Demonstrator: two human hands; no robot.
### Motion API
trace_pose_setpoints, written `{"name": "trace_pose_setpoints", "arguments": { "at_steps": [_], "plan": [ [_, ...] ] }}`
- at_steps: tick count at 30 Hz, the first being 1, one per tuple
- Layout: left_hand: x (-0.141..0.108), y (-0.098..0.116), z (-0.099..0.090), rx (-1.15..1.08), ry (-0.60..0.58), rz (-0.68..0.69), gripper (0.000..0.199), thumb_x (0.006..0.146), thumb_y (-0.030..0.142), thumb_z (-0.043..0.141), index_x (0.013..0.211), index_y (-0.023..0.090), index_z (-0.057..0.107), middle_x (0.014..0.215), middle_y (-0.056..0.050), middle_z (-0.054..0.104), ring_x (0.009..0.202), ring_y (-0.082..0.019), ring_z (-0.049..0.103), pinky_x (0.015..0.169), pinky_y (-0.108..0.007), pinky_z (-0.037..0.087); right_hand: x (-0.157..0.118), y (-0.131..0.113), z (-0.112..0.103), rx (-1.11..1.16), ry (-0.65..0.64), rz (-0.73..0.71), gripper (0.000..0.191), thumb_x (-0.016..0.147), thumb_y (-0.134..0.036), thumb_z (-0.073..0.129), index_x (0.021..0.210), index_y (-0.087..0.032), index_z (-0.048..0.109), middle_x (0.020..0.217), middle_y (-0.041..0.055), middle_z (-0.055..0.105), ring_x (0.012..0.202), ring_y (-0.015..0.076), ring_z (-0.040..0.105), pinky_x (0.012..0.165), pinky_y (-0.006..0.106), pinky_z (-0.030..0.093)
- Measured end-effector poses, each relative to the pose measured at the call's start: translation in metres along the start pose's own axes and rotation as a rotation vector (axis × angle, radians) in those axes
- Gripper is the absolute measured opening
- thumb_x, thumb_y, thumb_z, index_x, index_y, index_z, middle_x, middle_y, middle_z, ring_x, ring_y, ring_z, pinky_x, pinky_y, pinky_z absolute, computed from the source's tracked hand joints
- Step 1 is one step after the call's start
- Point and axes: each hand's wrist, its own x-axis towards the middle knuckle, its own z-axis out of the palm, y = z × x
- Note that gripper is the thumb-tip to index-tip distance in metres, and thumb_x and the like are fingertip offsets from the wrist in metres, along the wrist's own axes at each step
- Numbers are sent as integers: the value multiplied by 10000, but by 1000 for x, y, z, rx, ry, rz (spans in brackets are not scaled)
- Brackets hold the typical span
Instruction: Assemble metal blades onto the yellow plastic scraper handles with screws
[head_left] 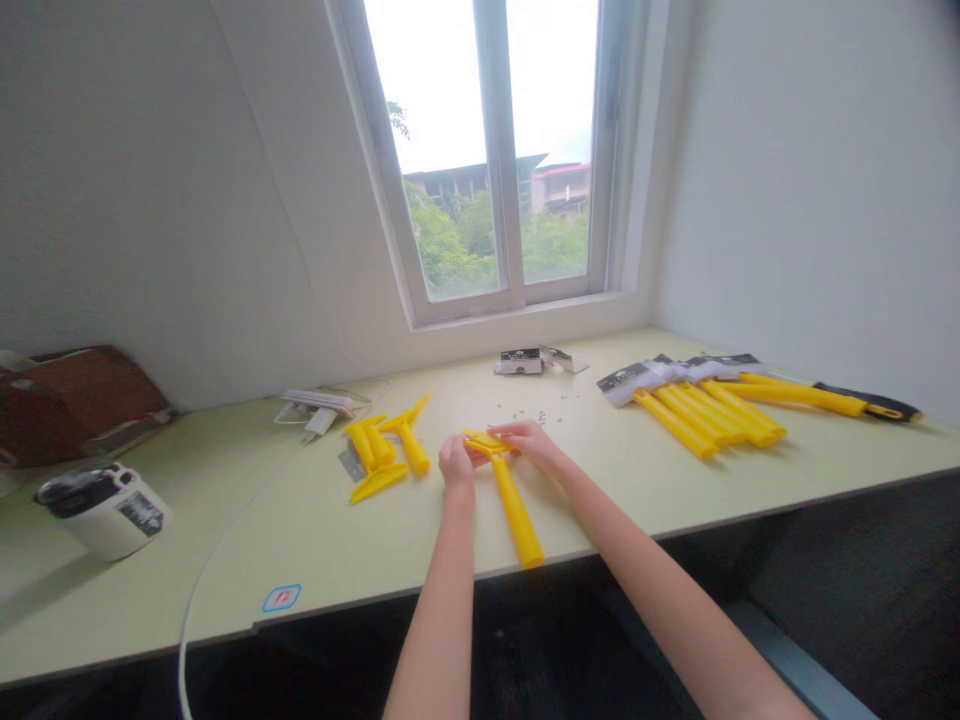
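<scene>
While I watch remotely, left hand (455, 464) and right hand (531, 442) both grip the head of the yellow tool (514, 502) between them, neither nearer; its long axis runs toward the near table (660, 485) edge, slanting right.

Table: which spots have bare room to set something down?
On the table, bare patches lie between the right hand and packaged yellow tools, and between the white cable and loose yellow tools. Crowded: the middle, with the left hand, held yellow tool and small scattered bits.
</scene>
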Motion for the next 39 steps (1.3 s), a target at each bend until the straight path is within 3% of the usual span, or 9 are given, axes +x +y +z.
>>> {"name": "trace_pose_setpoints", "arguments": {
  "at_steps": [15, 19, 24, 39],
  "plan": [
    [1, -2, -1, -3, -16, 1, 120, 668, 239, 461, 652, 145, 533, 552, -45, 616, 501, -182, 605, 539, -325, 493, -3, -7, 1, 80, -1, 54, 324, 615, -125, 480, 843, -179, 703, 923, 71, 681, 880, 223, 599, 794, 351, 441],
    [1, -2, -1, -2, -9, 3, 120, 674, 238, 468, 667, 142, 540, 557, -44, 616, 502, -177, 604, 536, -315, 488, -6, -13, 1, 61, -5, 66, 269, 658, -176, 506, 850, -177, 693, 897, 70, 677, 839, 210, 597, 748, 330, 447],
    [2, -3, -1, -16, -5, 6, 113, 677, 225, 475, 670, 136, 544, 543, -40, 608, 475, -164, 590, 512, -298, 479, -9, -22, 1, -5, -73, -41, 271, 648, -291, 615, 882, -169, 677, 919, 69, 662, 849, 205, 586, 771, 322, 431],
    [1, -3, -2, -12, -26, 11, 119, 695, 261, 499, 690, 146, 527, 551, -26, 610, 481, -161, 591, 525, -303, 482, -9, -20, 1, 117, -76, 44, 242, 616, -229, 595, 827, -162, 694, 897, 75, 670, 847, 207, 583, 778, 326, 423]
  ]
}}
